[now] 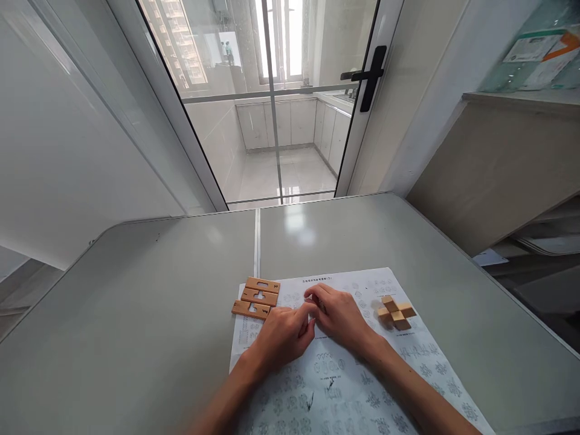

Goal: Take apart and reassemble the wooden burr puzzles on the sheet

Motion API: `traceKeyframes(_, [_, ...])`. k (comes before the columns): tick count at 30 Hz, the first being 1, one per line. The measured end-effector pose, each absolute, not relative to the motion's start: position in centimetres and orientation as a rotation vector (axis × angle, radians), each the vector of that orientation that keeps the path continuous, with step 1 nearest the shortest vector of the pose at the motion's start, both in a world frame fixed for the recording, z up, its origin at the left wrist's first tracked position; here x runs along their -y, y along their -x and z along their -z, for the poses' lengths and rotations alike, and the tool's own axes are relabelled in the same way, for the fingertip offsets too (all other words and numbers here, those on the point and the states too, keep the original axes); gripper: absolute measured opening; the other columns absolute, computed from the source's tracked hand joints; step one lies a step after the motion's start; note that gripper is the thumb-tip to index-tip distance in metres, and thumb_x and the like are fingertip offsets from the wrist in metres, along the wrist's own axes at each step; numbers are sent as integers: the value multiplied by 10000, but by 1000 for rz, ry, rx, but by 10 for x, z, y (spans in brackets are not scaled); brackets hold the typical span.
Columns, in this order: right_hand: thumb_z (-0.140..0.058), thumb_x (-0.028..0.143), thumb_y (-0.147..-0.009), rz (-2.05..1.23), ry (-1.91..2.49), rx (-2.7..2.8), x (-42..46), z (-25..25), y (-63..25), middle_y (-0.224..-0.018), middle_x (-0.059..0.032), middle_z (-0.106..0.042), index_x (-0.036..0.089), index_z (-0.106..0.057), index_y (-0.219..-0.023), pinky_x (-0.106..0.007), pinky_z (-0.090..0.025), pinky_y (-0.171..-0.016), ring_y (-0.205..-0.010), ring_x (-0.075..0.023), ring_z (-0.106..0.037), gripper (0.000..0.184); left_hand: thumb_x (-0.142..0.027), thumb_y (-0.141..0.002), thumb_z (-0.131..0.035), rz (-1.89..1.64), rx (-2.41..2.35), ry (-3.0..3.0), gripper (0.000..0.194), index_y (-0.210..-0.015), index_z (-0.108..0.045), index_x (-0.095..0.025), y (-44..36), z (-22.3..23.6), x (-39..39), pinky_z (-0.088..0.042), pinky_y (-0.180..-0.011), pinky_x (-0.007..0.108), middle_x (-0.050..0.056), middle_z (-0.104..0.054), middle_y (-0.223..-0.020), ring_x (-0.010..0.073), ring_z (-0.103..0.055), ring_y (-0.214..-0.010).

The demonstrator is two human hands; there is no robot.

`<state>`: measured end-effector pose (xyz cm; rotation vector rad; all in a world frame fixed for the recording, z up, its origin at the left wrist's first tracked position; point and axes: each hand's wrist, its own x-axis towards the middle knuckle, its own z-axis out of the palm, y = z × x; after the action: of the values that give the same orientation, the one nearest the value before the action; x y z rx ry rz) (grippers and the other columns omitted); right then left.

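My left hand [286,336] rests over a printed sheet [330,389] with its fingers curled closed. My right hand [339,311] meets it from the right, fingers bent inward and touching the left fingers. Whatever may lie between them is hidden. Just beyond my left hand, three flat wooden pieces [260,296] with cut-out slots and dark marks lie side by side, partly on the sheet's edge. On the sheet's right part sits a cross-shaped wooden burr puzzle [397,313], apart from both hands.
The grey table [149,326] has a light seam running away from me. Behind it stands a glass door [276,121] with a black handle [372,77]. To the right, a shelf [521,99] bears clear plastic-wrapped goods [539,57].
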<state>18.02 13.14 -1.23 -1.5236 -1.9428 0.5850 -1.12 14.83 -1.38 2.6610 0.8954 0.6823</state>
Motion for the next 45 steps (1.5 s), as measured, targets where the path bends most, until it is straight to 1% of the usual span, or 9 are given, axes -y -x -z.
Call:
traceKeyframes(17, [-580, 136, -972, -550, 1513, 1958, -131, 15, -180, -978, -11, -754, 238, -677, -1052, -281, -420, -709, -788, -183, -678, 161, -133, -960, -541, -667, -896, -2667, 126, -1039, -575, -224, 11, 12, -148, -363, -548, 275, -64, -636, -620, 160, -624, -523])
traceKeyframes(31, [-581, 144, -975, -558, 1526, 1965, -131, 12, -180, -975, -15, -758, 239, -672, -1053, -283, -426, -699, -788, -186, -689, 153, -141, -955, -560, -676, -907, -2659, 94, -988, -564, -229, 10, 9, -147, -379, -539, 267, -64, -630, -610, 157, -635, -517])
traceKeyframes(45, [-578, 156, -981, -555, 1517, 1964, -131, 12, -180, -981, -14, -755, 241, -672, -1055, -287, -427, -705, -787, -187, -686, 147, -142, -960, -551, -684, -894, -2659, 109, -1023, -576, -228, 10, 10, -148, -391, -535, 261, -63, -622, -609, 154, -624, -509])
